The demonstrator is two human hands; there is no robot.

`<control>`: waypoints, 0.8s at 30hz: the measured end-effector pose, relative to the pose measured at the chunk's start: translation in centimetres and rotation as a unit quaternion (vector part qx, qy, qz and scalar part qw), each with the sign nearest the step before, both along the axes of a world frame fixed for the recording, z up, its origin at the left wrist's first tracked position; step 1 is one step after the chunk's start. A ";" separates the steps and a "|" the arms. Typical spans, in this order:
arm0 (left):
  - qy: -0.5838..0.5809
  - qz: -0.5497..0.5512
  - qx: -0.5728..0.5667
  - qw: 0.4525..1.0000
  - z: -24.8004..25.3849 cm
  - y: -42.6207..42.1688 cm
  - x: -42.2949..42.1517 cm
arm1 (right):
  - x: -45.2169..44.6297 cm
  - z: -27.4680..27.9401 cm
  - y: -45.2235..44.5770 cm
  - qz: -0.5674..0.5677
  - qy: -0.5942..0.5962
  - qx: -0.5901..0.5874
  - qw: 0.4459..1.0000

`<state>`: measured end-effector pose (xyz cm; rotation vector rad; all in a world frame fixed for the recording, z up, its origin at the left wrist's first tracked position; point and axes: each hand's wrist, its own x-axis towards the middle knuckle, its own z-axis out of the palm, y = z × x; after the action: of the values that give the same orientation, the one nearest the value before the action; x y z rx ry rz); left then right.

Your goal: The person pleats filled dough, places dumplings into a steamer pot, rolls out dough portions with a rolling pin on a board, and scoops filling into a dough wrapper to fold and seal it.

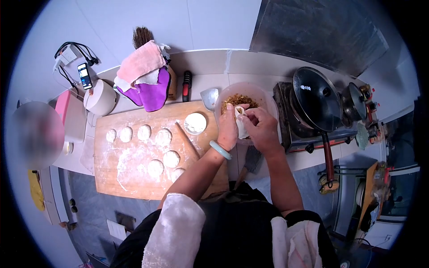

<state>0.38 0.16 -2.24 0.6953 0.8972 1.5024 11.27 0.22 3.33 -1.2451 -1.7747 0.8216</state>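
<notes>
Both of my hands are over a translucent bowl (220,96) of brown chopped filling (245,101). My left hand (228,129), with a pale bangle at its wrist, is closed on the left side of a white dough wrapper (242,128). The right side of the wrapper is pinched by my right hand (262,127). A little filling shows in the wrapper's open top. Left of my hands, several floured dough rounds (144,132) lie on a wooden board (107,172), with a rolling pin (187,141) and a small bowl of flour (195,123).
A lidded black pan (317,98) sits on the stove (290,140) at the right, its handle pointing toward me. A metal scraper (209,98) lies behind the board. Purple cloth (152,91), a white pot (100,98) and a phone (84,76) are at the back left.
</notes>
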 end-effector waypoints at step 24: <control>0.076 -0.032 0.029 0.996 -2.7 1.6 1.0 | 1.8 -2.4 2.2 0.005 0.079 -0.078 0.994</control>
<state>1.35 1.74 -4.97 0.8823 0.9407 1.4372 13.11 2.41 0.92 -1.2353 -1.6172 1.0523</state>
